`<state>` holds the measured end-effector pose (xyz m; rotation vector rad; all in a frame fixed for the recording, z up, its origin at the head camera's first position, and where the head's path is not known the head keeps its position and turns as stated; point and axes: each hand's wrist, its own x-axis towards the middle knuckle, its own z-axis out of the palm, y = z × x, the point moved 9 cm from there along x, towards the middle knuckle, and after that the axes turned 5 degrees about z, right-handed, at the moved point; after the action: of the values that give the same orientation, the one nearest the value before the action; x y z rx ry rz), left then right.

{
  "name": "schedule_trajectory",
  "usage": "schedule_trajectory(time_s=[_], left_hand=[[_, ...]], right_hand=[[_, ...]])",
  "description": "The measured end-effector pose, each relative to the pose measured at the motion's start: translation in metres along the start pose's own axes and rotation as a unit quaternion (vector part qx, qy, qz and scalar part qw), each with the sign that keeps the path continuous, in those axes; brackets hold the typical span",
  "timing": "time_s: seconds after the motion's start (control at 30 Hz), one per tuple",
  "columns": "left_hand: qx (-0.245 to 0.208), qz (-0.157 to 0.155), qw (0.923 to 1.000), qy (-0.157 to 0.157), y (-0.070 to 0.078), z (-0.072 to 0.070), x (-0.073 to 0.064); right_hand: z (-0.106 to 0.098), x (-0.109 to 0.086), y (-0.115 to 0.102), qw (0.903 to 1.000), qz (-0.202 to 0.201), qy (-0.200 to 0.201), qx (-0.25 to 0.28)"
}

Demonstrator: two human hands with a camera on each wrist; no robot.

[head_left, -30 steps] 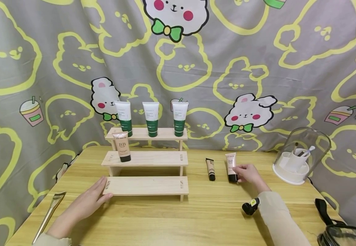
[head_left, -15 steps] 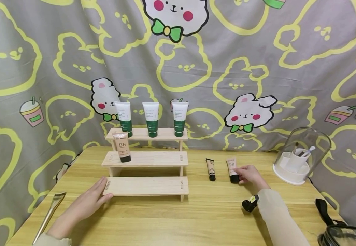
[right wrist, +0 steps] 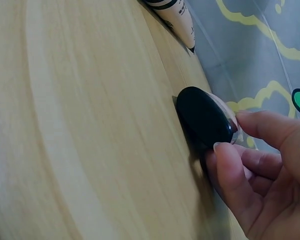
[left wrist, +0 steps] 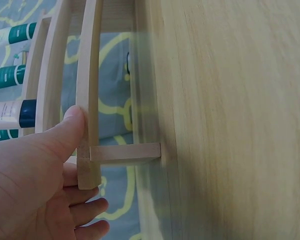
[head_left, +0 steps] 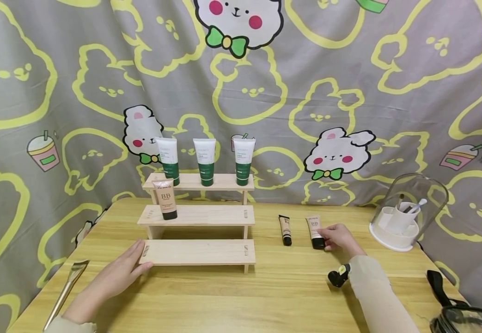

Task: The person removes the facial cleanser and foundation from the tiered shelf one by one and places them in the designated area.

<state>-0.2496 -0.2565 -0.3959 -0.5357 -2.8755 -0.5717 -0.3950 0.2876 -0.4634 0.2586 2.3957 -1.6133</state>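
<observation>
In the head view my left hand (head_left: 118, 270) holds the left end of the lowest step of a three-step wooden rack (head_left: 199, 252). Its thumb (left wrist: 74, 120) lies on the board's face in the left wrist view, with the fingers round the far side. My right hand (head_left: 339, 238) pinches a pale pink BB cream tube (head_left: 314, 226) low on its side near the black cap (right wrist: 205, 116), close over the table. To its left lies a smaller beige tube (head_left: 284, 229) with a black cap. Another BB cream tube (head_left: 166, 199) stands cap-down on the middle step's left end.
Three white-and-green tubes (head_left: 206, 162) stand on the top step. A gold-handled brush (head_left: 67, 293) lies at the left. At the right are a clear-domed white holder (head_left: 396, 226) with brushes and a black-trimmed clear item (head_left: 467, 319). A patterned curtain (head_left: 265, 101) hangs behind the table.
The BB cream tube in my right hand has tipped back and its upper end sits lower, shifted slightly toward me. My left hand and the rack have stayed put.
</observation>
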Motion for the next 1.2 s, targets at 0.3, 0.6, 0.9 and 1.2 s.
schedule_trajectory(time_s=[0.3, 0.6, 0.9, 1.2], left_hand=[[-0.003, -0.003, 1.0000, -0.004, -0.001, 0.000, 0.001], [-0.004, -0.005, 1.0000, -0.005, -0.002, 0.001, 0.001], [-0.003, -0.006, 1.0000, -0.004, -0.002, 0.001, 0.001], [0.000, -0.006, 1.0000, -0.002, -0.001, 0.000, 0.001]], right_hand=[[-0.003, -0.003, -0.003, 1.0000, -0.002, -0.008, -0.004], [-0.011, -0.006, -0.013, 0.9996, -0.024, -0.012, -0.010], [-0.016, -0.016, -0.065, 0.9914, -0.110, 0.001, -0.071], [0.011, -0.040, -0.132, 0.9762, -0.205, -0.009, -0.069]])
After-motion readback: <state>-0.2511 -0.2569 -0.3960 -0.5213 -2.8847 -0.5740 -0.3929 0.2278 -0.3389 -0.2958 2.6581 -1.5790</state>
